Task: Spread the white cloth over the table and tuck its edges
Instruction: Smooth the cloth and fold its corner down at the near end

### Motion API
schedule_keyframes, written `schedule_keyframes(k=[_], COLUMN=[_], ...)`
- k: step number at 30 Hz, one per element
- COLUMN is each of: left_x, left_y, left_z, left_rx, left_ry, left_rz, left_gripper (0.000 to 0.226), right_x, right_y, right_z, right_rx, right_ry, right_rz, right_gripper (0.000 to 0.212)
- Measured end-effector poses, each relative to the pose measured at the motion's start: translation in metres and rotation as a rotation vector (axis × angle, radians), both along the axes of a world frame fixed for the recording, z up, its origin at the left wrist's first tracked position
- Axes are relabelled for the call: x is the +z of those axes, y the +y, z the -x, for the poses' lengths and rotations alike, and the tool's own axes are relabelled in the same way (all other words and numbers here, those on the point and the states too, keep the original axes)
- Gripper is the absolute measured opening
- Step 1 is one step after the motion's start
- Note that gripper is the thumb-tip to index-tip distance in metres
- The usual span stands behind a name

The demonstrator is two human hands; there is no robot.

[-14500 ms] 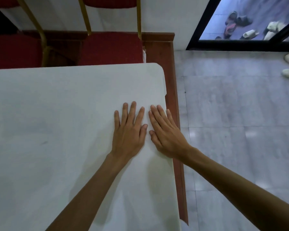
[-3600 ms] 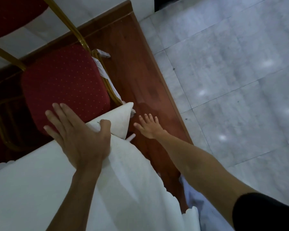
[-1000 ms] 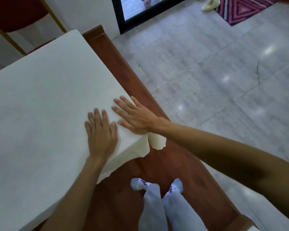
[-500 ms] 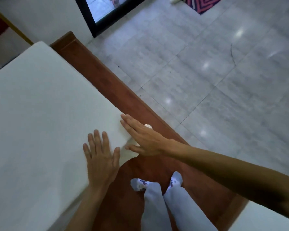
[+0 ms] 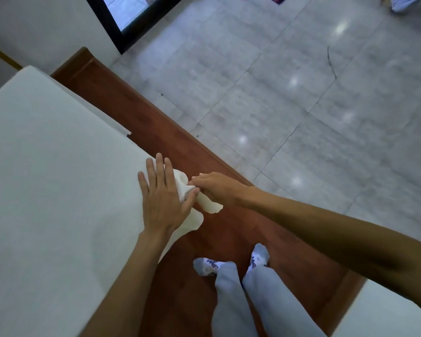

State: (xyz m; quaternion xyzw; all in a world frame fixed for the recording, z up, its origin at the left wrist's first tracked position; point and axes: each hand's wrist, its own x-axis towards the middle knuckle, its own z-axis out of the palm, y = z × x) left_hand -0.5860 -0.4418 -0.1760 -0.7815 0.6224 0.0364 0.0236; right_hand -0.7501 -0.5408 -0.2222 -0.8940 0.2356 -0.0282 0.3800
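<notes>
The white cloth (image 5: 54,181) lies flat over the table and fills the left half of the view. At the table's near right corner the cloth hangs down in a loose bunched flap (image 5: 206,205). My left hand (image 5: 162,200) lies flat, fingers spread, on the cloth right at that corner. My right hand (image 5: 215,188) reaches in from the right and pinches the hanging flap just beside the left thumb. The table itself is hidden under the cloth.
A reddish wooden platform (image 5: 156,127) runs along the table's right side, and my socked feet (image 5: 231,263) stand on it. Grey marble floor tiles (image 5: 301,105) spread to the right. A black door frame (image 5: 112,23) stands at the top. Another white surface (image 5: 387,312) shows bottom right.
The view has shifted down and right along the table. My left hand slid to the corner, and my right hand went from lying flat at the edge to pinching the hanging corner flap.
</notes>
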Motion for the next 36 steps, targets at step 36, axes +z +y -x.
schedule_keyframes(k=[36], left_x=[-0.002], left_y=[-0.004], left_z=[0.007], left_rx=[-0.004], left_ry=[-0.051], left_rz=[0.124], left_gripper=[0.055], right_x=[-0.006], right_y=[-0.093], right_z=[-0.045], right_rx=[0.148], right_ry=[0.266], right_rz=[-0.001], right_gripper=[0.010])
